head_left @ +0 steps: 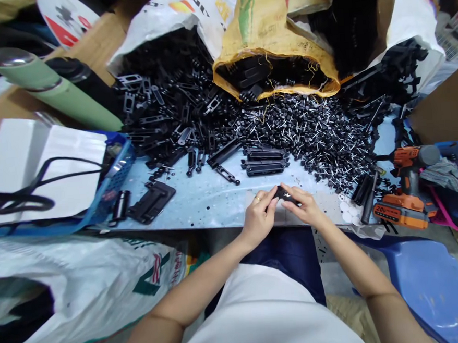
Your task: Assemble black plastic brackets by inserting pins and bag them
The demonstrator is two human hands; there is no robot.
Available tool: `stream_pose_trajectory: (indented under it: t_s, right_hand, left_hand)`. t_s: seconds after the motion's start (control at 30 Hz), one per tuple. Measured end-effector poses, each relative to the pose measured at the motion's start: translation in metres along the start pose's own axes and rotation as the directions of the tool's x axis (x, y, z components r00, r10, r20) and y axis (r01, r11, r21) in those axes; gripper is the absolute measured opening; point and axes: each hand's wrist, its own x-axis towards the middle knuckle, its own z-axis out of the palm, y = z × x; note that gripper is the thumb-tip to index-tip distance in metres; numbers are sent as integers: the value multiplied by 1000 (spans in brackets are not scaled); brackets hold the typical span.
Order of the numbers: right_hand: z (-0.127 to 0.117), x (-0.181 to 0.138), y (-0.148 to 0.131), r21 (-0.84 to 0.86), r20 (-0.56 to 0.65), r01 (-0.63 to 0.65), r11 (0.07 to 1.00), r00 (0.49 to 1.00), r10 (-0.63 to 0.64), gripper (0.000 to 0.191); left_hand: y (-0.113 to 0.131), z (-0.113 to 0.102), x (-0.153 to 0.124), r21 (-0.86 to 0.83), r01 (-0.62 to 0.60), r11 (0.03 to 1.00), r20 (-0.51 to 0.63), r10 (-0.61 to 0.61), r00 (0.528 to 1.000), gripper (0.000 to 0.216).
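Note:
Close to the table's front edge, my left hand point(259, 216) and my right hand point(302, 204) pinch a small black plastic part point(282, 193) from both sides. The fingers cover much of it, so its exact shape is hidden. Just beyond my fingertips lie several long black plastic pieces point(265, 161) side by side. Left of them are a black bar point(224, 152) and a slotted black link point(228, 175). A large heap of black-headed screws point(312, 129) spreads behind and to the right of my hands.
Black links point(170, 113) pile at the back left, below a yellow sack point(270, 33). An orange cordless drill point(405, 190) stands at the right edge. On the left are a blue basket point(109, 201), a green tube point(54, 89) and a black tray-like part point(152, 202). A blue stool point(433, 282) is at lower right.

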Motion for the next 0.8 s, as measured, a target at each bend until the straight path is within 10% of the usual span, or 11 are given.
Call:
stream_pose_trajectory:
  t_s: [0.33, 0.43, 0.53, 0.63, 0.8]
  right_hand:
    - [56, -6, -8, 16, -176, -184, 983, 967, 184, 54]
    - [39, 5, 2, -167, -27, -250, 954, 968, 249, 52]
    - [-13, 14, 13, -389, -97, -354, 851, 934, 345, 45]
    - [-77, 15, 22, -538, -390, -606, 586, 795, 465, 40]
    - [-135, -10, 38, -435, -593, -887, 156, 413, 691, 35]
  left_hand:
    - [-18, -1, 10, -77, 48, 996, -9, -49, 999, 37]
    - [-30, 7, -3, -106, 280, 954, -12, -283, 959, 42]
    - [-34, 10, -14, 102, 211, 972, -30, -209, 978, 46]
    - [-31, 8, -8, 378, -161, 912, 233, 74, 970, 41]
    - [-29, 9, 22, 394, -538, 746, 648, 189, 737, 32]
